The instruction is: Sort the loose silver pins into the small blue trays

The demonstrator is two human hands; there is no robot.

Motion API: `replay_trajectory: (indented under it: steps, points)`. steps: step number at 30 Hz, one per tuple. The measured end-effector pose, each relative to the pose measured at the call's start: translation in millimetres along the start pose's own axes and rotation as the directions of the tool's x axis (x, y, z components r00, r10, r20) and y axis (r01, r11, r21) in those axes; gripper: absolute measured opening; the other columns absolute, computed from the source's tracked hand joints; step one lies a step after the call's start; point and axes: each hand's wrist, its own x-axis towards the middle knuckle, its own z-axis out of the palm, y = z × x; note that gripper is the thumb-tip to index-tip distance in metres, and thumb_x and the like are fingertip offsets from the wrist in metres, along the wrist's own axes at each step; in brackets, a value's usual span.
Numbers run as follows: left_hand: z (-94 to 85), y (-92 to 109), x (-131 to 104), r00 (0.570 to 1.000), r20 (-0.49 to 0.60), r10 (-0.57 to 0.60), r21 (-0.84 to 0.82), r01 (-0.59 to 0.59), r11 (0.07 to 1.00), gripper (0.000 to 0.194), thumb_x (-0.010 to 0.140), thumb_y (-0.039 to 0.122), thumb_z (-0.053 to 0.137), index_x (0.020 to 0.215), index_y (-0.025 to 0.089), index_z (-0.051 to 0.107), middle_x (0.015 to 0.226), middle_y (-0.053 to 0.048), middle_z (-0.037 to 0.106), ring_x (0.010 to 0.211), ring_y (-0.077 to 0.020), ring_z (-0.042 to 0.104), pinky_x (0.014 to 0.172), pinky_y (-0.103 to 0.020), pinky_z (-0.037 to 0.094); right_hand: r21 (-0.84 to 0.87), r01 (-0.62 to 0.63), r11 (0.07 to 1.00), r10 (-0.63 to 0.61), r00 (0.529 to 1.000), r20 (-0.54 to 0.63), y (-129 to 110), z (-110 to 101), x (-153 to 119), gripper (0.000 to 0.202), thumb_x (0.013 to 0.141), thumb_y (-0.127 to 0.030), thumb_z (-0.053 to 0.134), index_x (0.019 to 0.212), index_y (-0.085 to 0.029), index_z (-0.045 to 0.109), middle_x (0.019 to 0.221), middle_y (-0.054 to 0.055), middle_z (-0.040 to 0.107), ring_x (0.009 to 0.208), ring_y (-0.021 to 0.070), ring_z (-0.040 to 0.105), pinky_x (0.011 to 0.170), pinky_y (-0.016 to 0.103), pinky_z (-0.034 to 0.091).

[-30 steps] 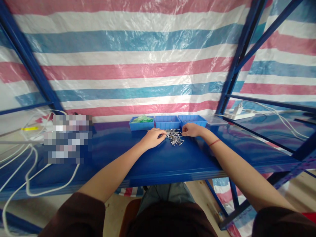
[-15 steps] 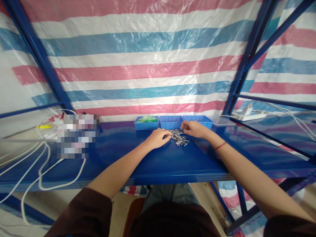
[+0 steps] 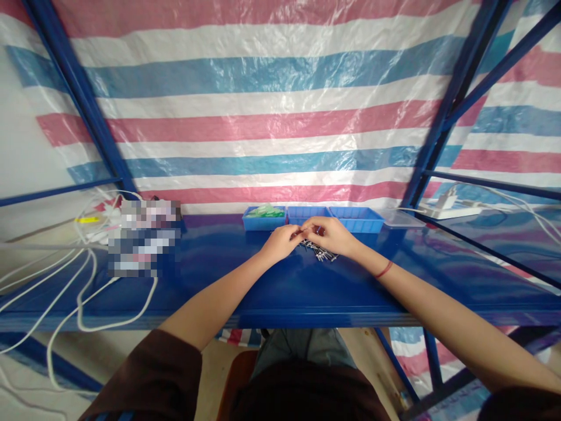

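A heap of small, thin metal pieces like rivets or screws (image 3: 324, 254) lies on the blue table (image 3: 289, 289). Over the heap's left side, my left hand (image 3: 281, 243) has its thumb and fingers closed in a pinch. My right hand (image 3: 335, 237) curves over the heap from the right, its fingertips meeting those of the left. Whatever sits between the fingertips is too small and too covered to make out. Part of the heap is hidden under both hands.
Behind my hands stand a blue bin with green packets (image 3: 265, 220), a middle blue bin (image 3: 308, 213) and a right blue bin (image 3: 357, 221). A clear lid (image 3: 405, 218) and white power strip (image 3: 451, 209) lie rightward. White cables (image 3: 85, 292) and a blurred-out object (image 3: 146, 240) occupy the left.
My right hand has moved left from the bin side of the heap to meet my left hand. The left hand stays nearly in place. The view has shifted slightly.
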Motion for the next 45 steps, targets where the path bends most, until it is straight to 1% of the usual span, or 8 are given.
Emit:
replay_trajectory:
  steps: [4, 11, 18, 23, 29, 34, 41, 45]
  points:
    - [0.4, -1, 1, 0.999, -0.036, -0.032, -0.067, 0.030, 0.997, 0.028, 0.087, 0.033, 0.045, 0.080, 0.013, 0.064, 0.072, -0.004, 0.064, 0.069, -0.0165, 0.058, 0.066, -0.025, 0.043, 0.109, -0.063, 0.992, 0.072, 0.994, -0.078, -5, 3, 12, 0.018, 0.077, -0.030, 0.055, 0.077, -0.015, 0.065, 0.068, 0.003, 0.065, 0.060, 0.0119, 0.056, 0.059, 0.025, 0.044]
    - [1.1, -1, 1, 0.998, -0.024, -0.054, -0.121, 0.050, 0.991, 0.029, 0.088, 0.027, 0.041, 0.077, 0.013, 0.064, 0.067, -0.002, 0.063, 0.064, -0.0145, 0.056, 0.064, -0.024, 0.043, 0.439, -0.144, 0.887, 0.270, 0.933, -0.239, 11, 29, 17, 0.024, 0.075, -0.037, 0.059, 0.081, -0.015, 0.065, 0.073, 0.005, 0.067, 0.062, 0.0146, 0.059, 0.061, 0.028, 0.047]
    - [4.6, -2, 1, 0.995, -0.010, -0.097, -0.251, 0.091, 0.964, 0.030, 0.085, 0.031, 0.049, 0.105, 0.013, 0.063, 0.085, -0.005, 0.068, 0.077, -0.0173, 0.061, 0.072, -0.027, 0.047, 0.273, -0.149, 0.950, 0.226, 0.934, -0.276, 12, 31, 10, 0.023, 0.076, -0.036, 0.059, 0.081, -0.016, 0.069, 0.079, 0.006, 0.069, 0.070, 0.0167, 0.060, 0.066, 0.029, 0.046]
    - [3.7, 1, 0, 0.993, -0.001, -0.114, -0.301, 0.108, 0.947, 0.032, 0.084, 0.032, 0.050, 0.108, 0.014, 0.062, 0.089, -0.005, 0.069, 0.078, -0.0174, 0.062, 0.074, -0.029, 0.048, 0.128, -0.198, 0.972, 0.229, 0.920, -0.319, 8, 28, 8, 0.023, 0.076, -0.036, 0.059, 0.075, -0.015, 0.069, 0.071, 0.004, 0.066, 0.064, 0.0144, 0.057, 0.062, 0.027, 0.043]
    - [2.2, 1, 1, 0.991, -0.004, -0.130, -0.333, 0.122, 0.935, 0.028, 0.085, 0.031, 0.048, 0.103, 0.015, 0.061, 0.093, -0.005, 0.068, 0.081, -0.0168, 0.062, 0.076, -0.028, 0.048, -0.008, -0.081, 0.997, 0.074, 0.946, -0.315, 0, 23, 5, 0.021, 0.080, -0.033, 0.055, 0.078, -0.017, 0.067, 0.074, 0.005, 0.064, 0.068, 0.0150, 0.056, 0.066, 0.028, 0.044]
    - [-2.4, 1, 4, 0.982, -0.117, -0.151, -0.341, 0.103, 0.934, 0.017, 0.082, 0.027, 0.053, 0.092, 0.015, 0.061, 0.094, -0.005, 0.066, 0.082, -0.0150, 0.062, 0.076, -0.026, 0.048, -0.085, 0.048, 0.995, -0.070, 0.956, -0.285, -8, 18, 1, 0.022, 0.084, -0.028, 0.049, 0.088, -0.017, 0.067, 0.082, 0.006, 0.063, 0.070, 0.0148, 0.055, 0.067, 0.028, 0.044]
    - [-0.3, -1, 6, 0.957, -0.248, -0.150, -0.347, 0.056, 0.936, 0.013, 0.077, 0.028, 0.058, 0.078, 0.015, 0.058, 0.083, -0.003, 0.063, 0.075, -0.0122, 0.060, 0.073, -0.024, 0.048, -0.141, -0.014, 0.990, -0.035, 0.940, -0.339, -9, 11, 1, 0.019, 0.082, -0.024, 0.049, 0.081, -0.015, 0.065, 0.074, 0.005, 0.059, 0.067, 0.0151, 0.053, 0.065, 0.027, 0.042]
    - [-0.1, -4, 5, 0.956, -0.268, -0.115, -0.287, 0.035, 0.957, 0.012, 0.077, 0.028, 0.058, 0.079, 0.016, 0.058, 0.083, -0.002, 0.061, 0.074, -0.0118, 0.059, 0.070, -0.024, 0.049, -0.158, -0.064, 0.985, 0.025, 0.972, -0.232, -2, 10, 2, 0.019, 0.082, -0.024, 0.046, 0.076, -0.016, 0.062, 0.076, 0.006, 0.061, 0.069, 0.0157, 0.054, 0.065, 0.027, 0.041]
